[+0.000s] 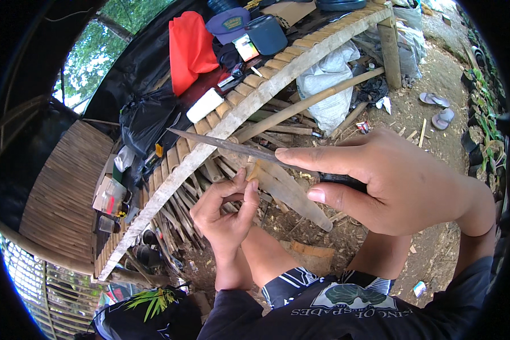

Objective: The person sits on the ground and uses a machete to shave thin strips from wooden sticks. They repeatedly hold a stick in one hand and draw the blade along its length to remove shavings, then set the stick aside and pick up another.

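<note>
My right hand (396, 181) is wrapped round the dark handle of a long, pointed knife (226, 144), its index finger stretched along the back of the blade. The blade points left and slightly up. Below it, my left hand (224, 212) pinches a small yellowish piece of bamboo (255, 171) between thumb and fingers. The knife passes just above this piece; whether they touch, I cannot tell. A long, flat wooden piece (294, 195) with a rounded end slants down to the right behind the bamboo, between my hands. What holds it up is hidden.
A bamboo-slat bench (192, 153) runs diagonally ahead, carrying a red cloth (190, 51), a purple cap (228, 25) and a dark blue container (267, 35). Bamboo sticks (181, 218) and a white sack (326, 85) lie beneath. Grey slippers (442, 118) and wood chips are on the ground.
</note>
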{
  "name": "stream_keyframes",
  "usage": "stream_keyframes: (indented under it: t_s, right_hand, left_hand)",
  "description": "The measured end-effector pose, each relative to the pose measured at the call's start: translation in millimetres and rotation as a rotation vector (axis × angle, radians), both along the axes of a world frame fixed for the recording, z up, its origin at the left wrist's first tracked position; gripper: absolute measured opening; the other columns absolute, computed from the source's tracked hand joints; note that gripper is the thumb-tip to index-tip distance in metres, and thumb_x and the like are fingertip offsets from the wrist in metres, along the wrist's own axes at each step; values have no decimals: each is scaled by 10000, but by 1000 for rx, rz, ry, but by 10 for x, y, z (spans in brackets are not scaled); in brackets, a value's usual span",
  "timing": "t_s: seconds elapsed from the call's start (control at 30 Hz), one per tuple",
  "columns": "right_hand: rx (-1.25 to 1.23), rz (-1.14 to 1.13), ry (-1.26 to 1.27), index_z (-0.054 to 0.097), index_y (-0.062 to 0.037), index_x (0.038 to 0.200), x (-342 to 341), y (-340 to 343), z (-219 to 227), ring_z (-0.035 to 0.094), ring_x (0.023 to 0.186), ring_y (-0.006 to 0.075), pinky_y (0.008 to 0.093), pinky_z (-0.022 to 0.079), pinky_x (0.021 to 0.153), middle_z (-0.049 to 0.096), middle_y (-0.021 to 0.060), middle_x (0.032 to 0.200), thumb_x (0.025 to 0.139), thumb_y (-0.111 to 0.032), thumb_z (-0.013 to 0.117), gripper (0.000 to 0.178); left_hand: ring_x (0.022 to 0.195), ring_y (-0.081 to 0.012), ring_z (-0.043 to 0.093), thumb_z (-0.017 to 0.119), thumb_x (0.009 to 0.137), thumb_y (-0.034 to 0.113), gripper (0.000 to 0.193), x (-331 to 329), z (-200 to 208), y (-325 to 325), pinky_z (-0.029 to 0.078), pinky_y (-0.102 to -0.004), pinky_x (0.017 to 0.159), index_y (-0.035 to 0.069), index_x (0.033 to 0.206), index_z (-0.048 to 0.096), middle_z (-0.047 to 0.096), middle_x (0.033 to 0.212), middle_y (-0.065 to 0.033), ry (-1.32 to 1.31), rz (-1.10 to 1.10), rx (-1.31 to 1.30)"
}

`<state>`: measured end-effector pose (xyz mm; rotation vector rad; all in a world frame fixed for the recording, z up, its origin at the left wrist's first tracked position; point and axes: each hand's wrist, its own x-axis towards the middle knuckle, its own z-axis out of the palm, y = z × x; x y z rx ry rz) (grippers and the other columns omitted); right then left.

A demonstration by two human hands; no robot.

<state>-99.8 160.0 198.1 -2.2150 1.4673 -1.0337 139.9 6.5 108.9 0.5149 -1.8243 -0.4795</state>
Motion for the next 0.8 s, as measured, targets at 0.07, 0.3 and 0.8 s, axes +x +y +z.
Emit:
stream_keyframes:
  t_s: [0.07, 0.3, 0.8]
  right_hand:
    - [17, -13, 29, 581, -76, 1468, -5, 10, -4, 532, 474, 171, 328, 395, 494, 641, 84, 638, 1014, -188, 650, 472]
    - [-12, 25, 12, 583, -77, 1467, 9, -24, -12, 541, 467, 171, 335, 390, 481, 667, 76, 667, 1012, -167, 649, 468]
    - [33, -98, 157, 696, -89, 1306, 36, -73, 117, 582, 524, 268, 397, 436, 523, 649, 127, 652, 992, -199, 643, 337]
  left_hand:
    - [696, -115, 739, 841, 809, -35, 122, -10, -8, 16, 568, -220, 625, -48, 860, 732, 769, 849, -153, -2, 6, 8]
    - [757, -116, 727, 816, 818, -75, 140, -10, 10, 61, 589, -230, 665, -65, 896, 701, 772, 913, -182, -69, 0, -26]
    - [713, -122, 728, 823, 819, -54, 150, -13, -11, -18, 622, -305, 802, -42, 882, 687, 741, 815, -115, 12, -27, 23]
